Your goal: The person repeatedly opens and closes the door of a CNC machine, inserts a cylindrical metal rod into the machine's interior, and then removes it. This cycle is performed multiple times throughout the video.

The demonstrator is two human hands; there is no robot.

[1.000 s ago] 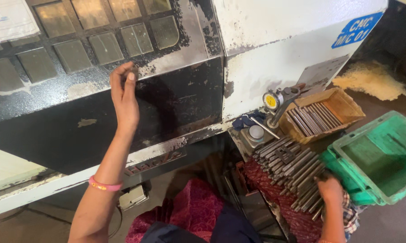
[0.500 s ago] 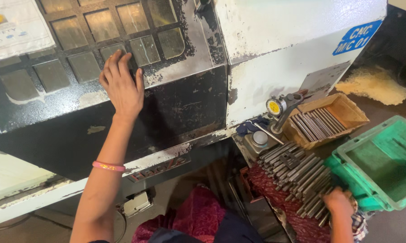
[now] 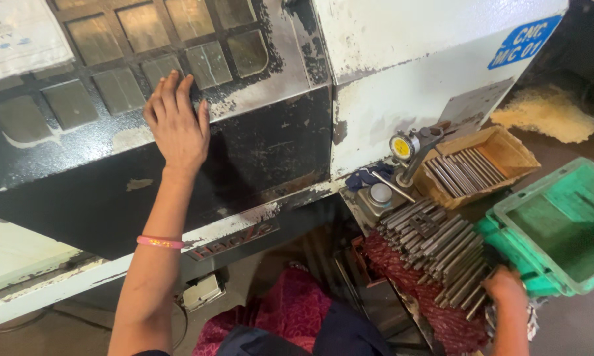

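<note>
Two hands show, one on each side. The left hand [image 3: 177, 125] is up on the machine door [image 3: 244, 151], far and to the left. It lies flat and open, with the fingers [image 3: 171, 89] close together and pointing up. The palm presses on the dark part of the door, and the fingertips reach the small square windows [image 3: 208, 62]. It holds nothing. A pink band [image 3: 160, 242] sits on that arm, near the wrist.

The right hand [image 3: 504, 287] is low on the right, at the near end of a pile of metal rods [image 3: 435, 247]. It touches the rods, but I cannot tell how far open it is or if it grips one. The rods are grey and thin. They lie side by side on a dark red cloth [image 3: 435, 316].

Just right of the rods is a green crate [image 3: 560, 227], touching the pile's edge. Farther off is a brown box [image 3: 501, 148] with more rods in it. Between the box and the machine stands a round dial with a yellow rim [image 3: 402, 146] on a small stand. Far to the right, a heap of pale shavings [image 3: 547, 122] lies on the floor. Red cloth [image 3: 290, 310] shows at the near edge, in the middle.
</note>
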